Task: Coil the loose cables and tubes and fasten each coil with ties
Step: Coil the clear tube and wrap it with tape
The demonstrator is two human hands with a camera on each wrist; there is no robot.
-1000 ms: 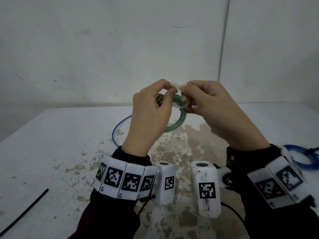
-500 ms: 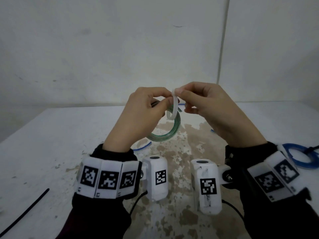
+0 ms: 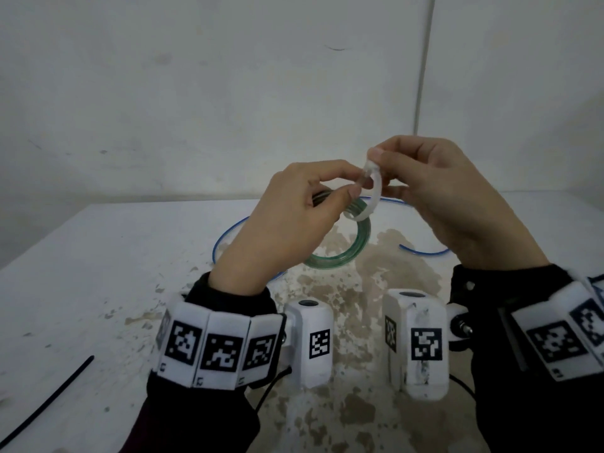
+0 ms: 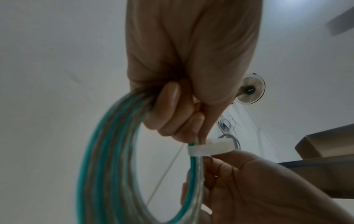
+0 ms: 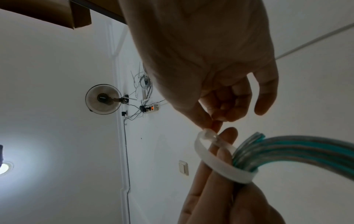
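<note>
Both hands are raised above the table. My left hand (image 3: pixel 294 210) grips a coil of green and clear tube (image 3: pixel 353 246), which hangs below the fingers. A white tie (image 3: pixel 372 197) loops round the coil's strands just right of that grip. My right hand (image 3: pixel 421 188) pinches the top end of the tie between thumb and forefinger. In the left wrist view the tie (image 4: pixel 210 147) crosses the coil (image 4: pixel 107 159) below my curled fingers. The right wrist view shows the tie (image 5: pixel 220 163) as an open loop round the tube bundle (image 5: pixel 287 151).
A loose blue tube (image 3: pixel 228 237) lies curved on the stained white table (image 3: pixel 98 273) behind my hands, its other end (image 3: pixel 425 251) at the right. A black tie (image 3: pixel 49 400) lies near the front left edge. Grey walls stand close behind.
My hands drew apart a little and the right hand rose, pulling the white tie up into a bigger loop round the coil. The coil tilted and hangs lower.
</note>
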